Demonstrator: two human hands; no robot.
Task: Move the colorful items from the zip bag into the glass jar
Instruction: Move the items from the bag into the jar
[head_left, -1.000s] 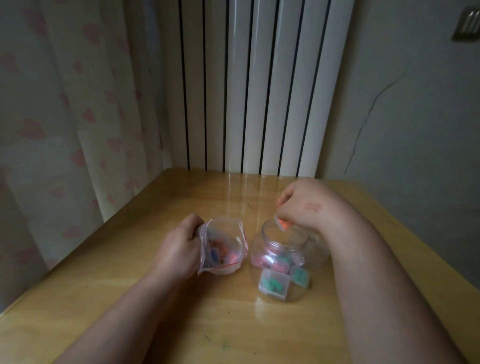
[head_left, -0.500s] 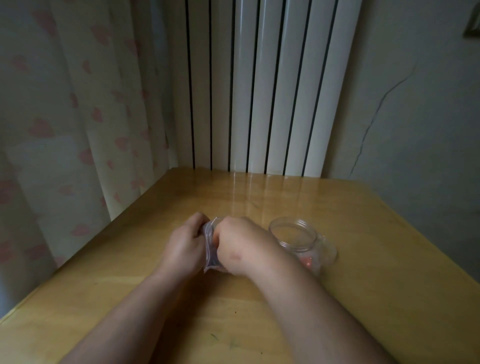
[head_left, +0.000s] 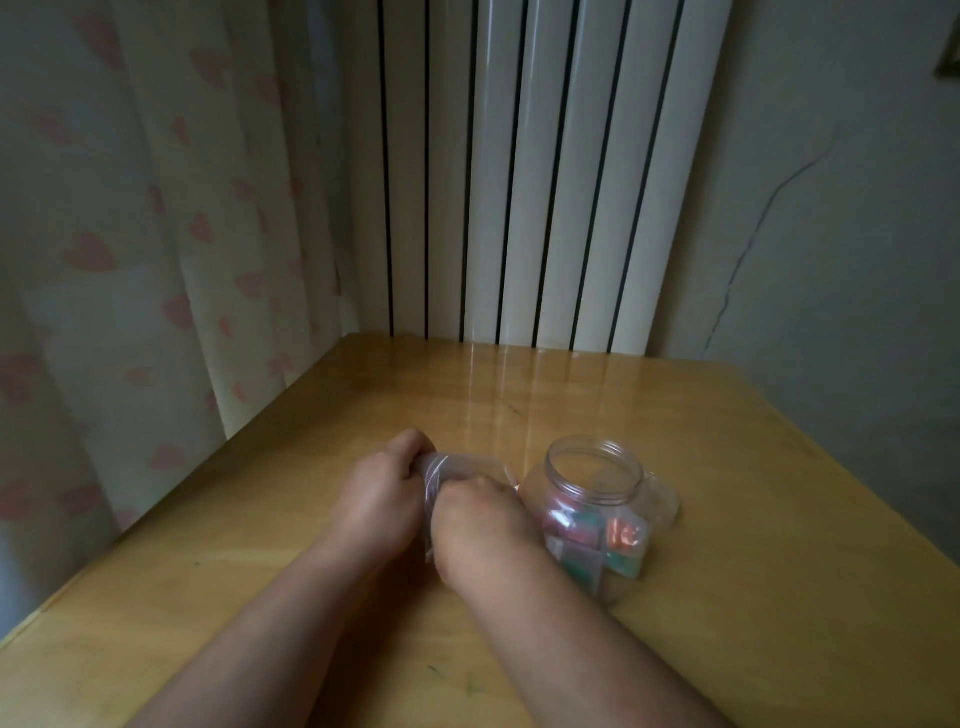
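Head view. My left hand has its fingers curled round the near-left edge of the zip bag and grips it, holding the bag upright on the table. My right hand sits just beside the left, knuckles up, fingers bent down into the bag's mouth. The fingertips are hidden by the plastic and my own hand, so I cannot tell whether they hold anything. The bag is between my two hands, and its contents are not visible. The glass jar stands just right of my right hand, mouth open and upright. Several colorful items lie in its bottom: pink, green, orange.
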